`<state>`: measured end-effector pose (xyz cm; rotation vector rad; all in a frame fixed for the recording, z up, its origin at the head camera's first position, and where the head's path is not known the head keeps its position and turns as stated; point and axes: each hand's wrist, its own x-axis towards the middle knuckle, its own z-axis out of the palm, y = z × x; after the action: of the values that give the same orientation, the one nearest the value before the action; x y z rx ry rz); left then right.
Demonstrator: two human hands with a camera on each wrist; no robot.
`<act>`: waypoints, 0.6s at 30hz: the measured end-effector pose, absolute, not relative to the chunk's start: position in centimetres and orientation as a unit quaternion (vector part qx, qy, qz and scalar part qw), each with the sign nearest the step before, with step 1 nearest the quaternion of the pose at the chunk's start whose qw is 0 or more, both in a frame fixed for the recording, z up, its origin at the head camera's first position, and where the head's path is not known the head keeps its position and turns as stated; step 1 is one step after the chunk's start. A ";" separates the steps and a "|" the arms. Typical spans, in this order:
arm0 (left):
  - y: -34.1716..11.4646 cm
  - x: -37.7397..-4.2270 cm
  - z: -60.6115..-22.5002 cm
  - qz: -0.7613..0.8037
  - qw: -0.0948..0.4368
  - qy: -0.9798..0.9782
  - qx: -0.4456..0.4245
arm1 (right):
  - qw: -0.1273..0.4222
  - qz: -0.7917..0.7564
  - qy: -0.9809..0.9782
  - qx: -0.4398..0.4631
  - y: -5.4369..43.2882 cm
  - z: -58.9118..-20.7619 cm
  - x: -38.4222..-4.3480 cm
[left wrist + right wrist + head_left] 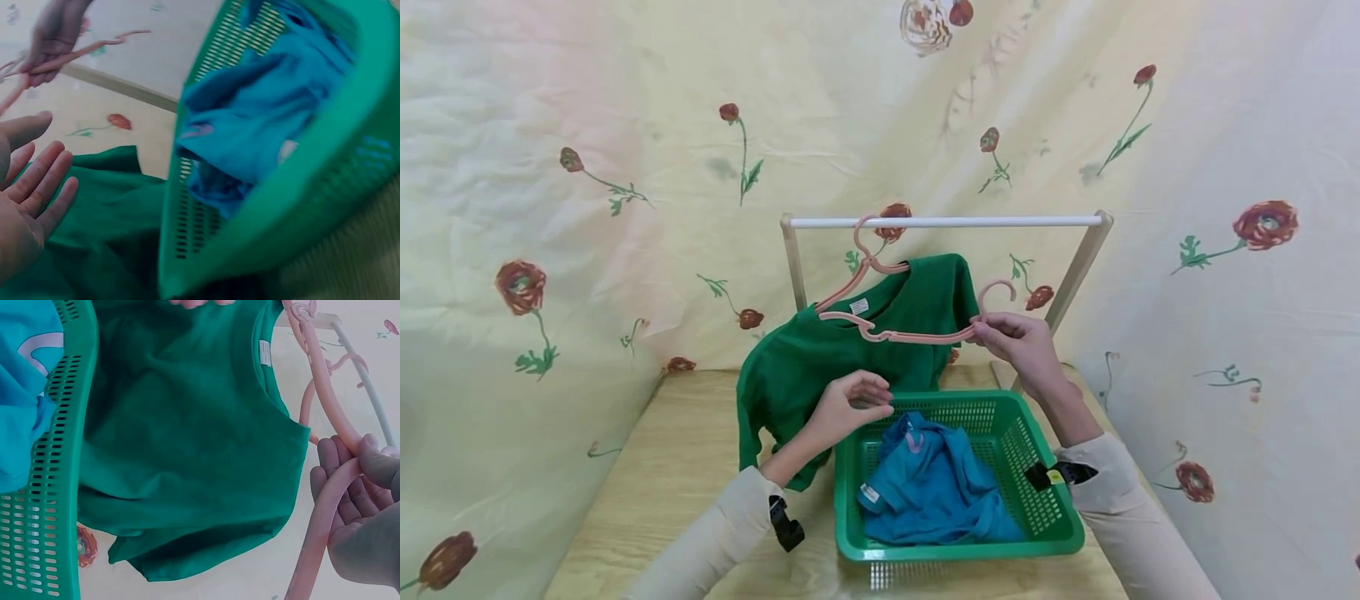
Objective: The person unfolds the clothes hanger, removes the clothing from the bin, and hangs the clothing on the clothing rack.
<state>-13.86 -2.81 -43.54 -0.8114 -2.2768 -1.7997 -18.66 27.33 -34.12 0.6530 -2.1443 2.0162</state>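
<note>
I can't read any lettering or numbers from my end. A white label [859,306] sits inside the neckline of the green shirt [793,358], and another white tag [869,492] on the blue garment [936,487]; whatever either carries is too small for me, as is the yellow patch [1056,477] on the black right-wrist strap [1081,473].

part of the green fabric shirt [842,354] is hidden behind the green perforated plastic basket [962,551], and the shirt's white neck label [859,306] is too small to read. the right hand [1021,343] covers a stretch of the curved pink plastic hanger [925,338], and in the left wrist view the basket blurs and runs off the right edge.
</note>
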 end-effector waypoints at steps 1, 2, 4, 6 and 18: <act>-2.8 -13.7 -43.7 -0.580 0.061 -0.765 -0.274 | 0.063 0.666 -0.711 0.215 27.4 -34.1 -18.6; -2.9 -13.7 -43.9 -0.564 0.060 -0.774 -0.281 | 0.061 0.668 -0.711 0.213 27.5 -34.2 -18.5; -3.0 -13.6 -44.4 -0.532 0.058 -0.792 -0.296 | 0.058 0.666 -0.714 0.209 27.6 -34.3 -18.4; -3.0 -13.5 -44.9 -0.504 0.052 -0.805 -0.310 | 0.052 0.664 -0.717 0.206 27.7 -34.4 -18.2; -2.2 -13.0 -46.7 -0.184 0.045 -0.881 -0.433 | 0.038 0.665 -0.719 0.198 28.1 -35.4 -17.8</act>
<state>-12.98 -2.16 -46.71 -1.3217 -2.6923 -0.5624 -17.80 28.09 -35.36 0.6060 -2.2058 2.0406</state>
